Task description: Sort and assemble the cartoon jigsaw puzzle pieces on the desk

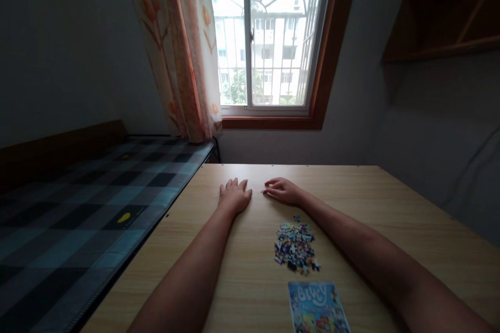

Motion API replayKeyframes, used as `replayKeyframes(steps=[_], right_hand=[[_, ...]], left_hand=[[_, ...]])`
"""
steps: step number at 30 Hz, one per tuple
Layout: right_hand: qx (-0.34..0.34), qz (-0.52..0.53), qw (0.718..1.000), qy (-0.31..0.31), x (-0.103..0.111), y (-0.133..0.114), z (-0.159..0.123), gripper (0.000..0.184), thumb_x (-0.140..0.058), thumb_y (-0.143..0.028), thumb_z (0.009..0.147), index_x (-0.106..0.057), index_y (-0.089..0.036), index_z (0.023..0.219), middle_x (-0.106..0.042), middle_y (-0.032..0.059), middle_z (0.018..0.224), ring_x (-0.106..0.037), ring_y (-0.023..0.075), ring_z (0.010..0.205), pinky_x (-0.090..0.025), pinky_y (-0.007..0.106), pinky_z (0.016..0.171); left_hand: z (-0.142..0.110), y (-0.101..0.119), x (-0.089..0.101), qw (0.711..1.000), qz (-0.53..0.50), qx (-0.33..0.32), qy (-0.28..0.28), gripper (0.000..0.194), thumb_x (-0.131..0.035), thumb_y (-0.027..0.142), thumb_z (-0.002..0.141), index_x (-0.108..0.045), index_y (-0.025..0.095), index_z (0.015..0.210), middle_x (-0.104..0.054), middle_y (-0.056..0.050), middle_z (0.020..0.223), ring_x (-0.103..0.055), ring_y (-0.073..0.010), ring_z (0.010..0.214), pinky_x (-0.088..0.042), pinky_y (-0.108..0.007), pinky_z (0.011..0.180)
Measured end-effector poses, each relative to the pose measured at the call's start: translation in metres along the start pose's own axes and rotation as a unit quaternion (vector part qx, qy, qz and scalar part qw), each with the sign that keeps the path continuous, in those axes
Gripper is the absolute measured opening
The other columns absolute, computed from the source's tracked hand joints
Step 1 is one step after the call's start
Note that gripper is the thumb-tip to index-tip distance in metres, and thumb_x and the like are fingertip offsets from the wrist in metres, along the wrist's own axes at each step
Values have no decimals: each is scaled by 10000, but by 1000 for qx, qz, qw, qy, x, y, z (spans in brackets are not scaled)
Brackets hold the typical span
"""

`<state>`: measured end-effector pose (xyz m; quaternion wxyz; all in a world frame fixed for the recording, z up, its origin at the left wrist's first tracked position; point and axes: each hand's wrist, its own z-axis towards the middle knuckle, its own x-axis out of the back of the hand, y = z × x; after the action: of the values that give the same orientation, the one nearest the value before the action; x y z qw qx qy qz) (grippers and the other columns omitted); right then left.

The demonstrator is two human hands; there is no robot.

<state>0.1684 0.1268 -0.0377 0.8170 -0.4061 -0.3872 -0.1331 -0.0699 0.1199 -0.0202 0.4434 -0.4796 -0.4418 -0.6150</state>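
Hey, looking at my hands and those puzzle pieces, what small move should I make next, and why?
I'd probably lay the small pale piece at your right hand flat on the table, near your left hand. It's already apart from the puzzle pile, and your left hand is spread palm-down close by. Whether the piece is gripped isn't clear.

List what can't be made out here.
Head view throughout:
Pile of puzzle pieces: lower ones hidden by upper; prints too small.
Small piece at the right hand: too small to tell if gripped.
Blue picture sheet: near end cut off by lower frame edge.
Tabletop under the left hand: covered by it.
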Motion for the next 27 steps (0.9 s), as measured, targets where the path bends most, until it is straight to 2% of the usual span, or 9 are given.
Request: replayKeyframes(steps=[3, 6, 12, 18, 22, 24, 27], right_hand=[[-23, 4, 1000, 17, -5, 7, 21, 349, -571, -486, 900, -796, -231, 977, -712, 82, 1170, -661, 213, 1049, -479, 317, 952], [-31, 0, 999, 35, -9, 13, 34, 294, -603, -450, 881, -801, -242, 944, -722, 71, 1143, -669, 213, 1035, -492, 321, 946], [29, -10, 999, 44, -10, 10, 25, 269, -589, -321, 888, -764, -257, 1083, -706, 75, 1178, -655, 213, 1082, -486, 352, 991], [52, -87, 993, 59, -14, 2, 21, 270, -566, -324, 920, -752, -273, 1109, -717, 71, 1156, -653, 221, 1078, -492, 361, 969], [46, -101, 992, 61, -18, 5, 25, 277, -532, -322, 945, -748, -286, 1115, -718, 60, 1170, -653, 213, 1090, -488, 364, 983], [40, -98, 992, 65, -19, 7, 26, 290, -512, -319, 955, -740, -286, 1132, -718, 59, 1173, -654, 210, 1095, -489, 365, 988], [41, -102, 991, 71, -20, 9, 27, 307, -494, -305, 963, -721, -283, 1169, -718, 56, 1177, -654, 206, 1098, -493, 362, 986]], left_hand=[[-4, 7, 2, 998, -26, -19, 47, 420, -397, 422, 922, -617, 275, 1248, -593, -105, 1333, -478, -293, 1265, -298, -522, 1086], [-5, 11, 4, 996, -51, -32, 69, 328, -433, 368, 913, -668, 262, 1117, -658, -75, 1211, -544, -257, 1157, -350, -467, 1048], [-1, 7, 3, 992, -74, -13, 101, 315, -512, 292, 877, -683, 240, 1136, -677, -57, 1200, -583, -227, 1114, -410, -382, 1013], [0, 6, 4, 994, -52, -14, 90, 288, -497, 263, 888, -762, 264, 999, -683, -44, 1215, -596, -228, 1116, -413, -367, 1025], [-3, 11, 8, 995, -33, -42, 82, 281, -479, 223, 892, -759, 227, 925, -727, -56, 1060, -630, -208, 1008, -447, -332, 958], [-4, 12, 9, 995, -29, -61, 76, 273, -479, 214, 894, -752, 217, 913, -731, -59, 1034, -631, -201, 993, -449, -318, 946], [-3, 12, 8, 993, -39, -70, 81, 273, -483, 214, 896, -747, 218, 965, -722, -56, 1105, -626, -194, 1020, -445, -307, 959]])
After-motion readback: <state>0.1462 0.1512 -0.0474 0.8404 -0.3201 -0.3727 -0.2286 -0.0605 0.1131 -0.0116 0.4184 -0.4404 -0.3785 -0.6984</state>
